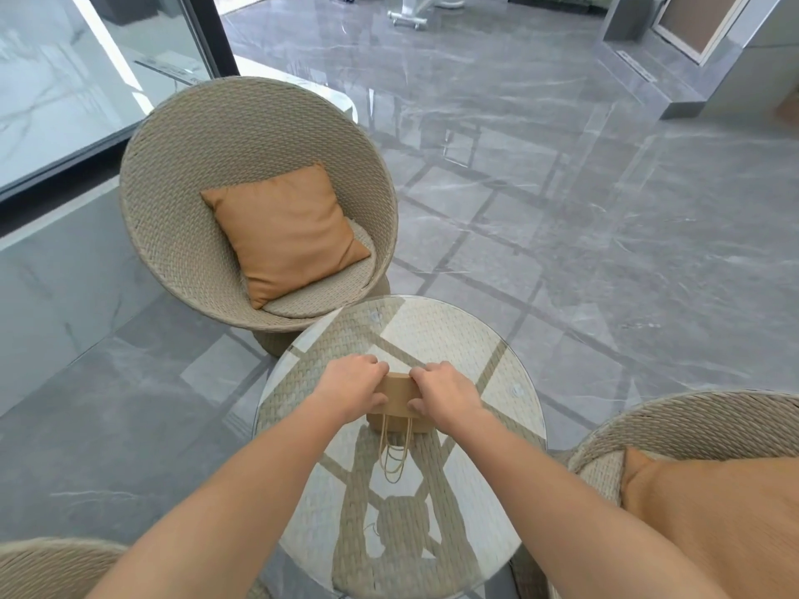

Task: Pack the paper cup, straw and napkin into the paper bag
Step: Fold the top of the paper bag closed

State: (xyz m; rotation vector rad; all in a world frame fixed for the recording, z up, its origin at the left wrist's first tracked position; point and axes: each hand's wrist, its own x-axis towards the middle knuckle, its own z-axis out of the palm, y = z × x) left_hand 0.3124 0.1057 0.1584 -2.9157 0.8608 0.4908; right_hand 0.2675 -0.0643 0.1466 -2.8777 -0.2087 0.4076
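Observation:
A small brown paper bag (397, 397) stands in the middle of the round glass-topped wicker table (432, 330). Its twine handles hang down the near side. My left hand (352, 389) grips the bag's left upper edge and my right hand (445, 393) grips its right upper edge, fingers curled over the top. The bag's top looks folded flat between my hands. No paper cup, straw or napkin shows anywhere; the inside of the bag is hidden.
A round wicker chair (181, 218) with an orange cushion (285, 231) stands behind the table on the left. Another wicker chair (691, 421) with an orange cushion sits at the right, and a third chair's rim (47, 564) shows at bottom left. Glossy grey floor tiles surround them.

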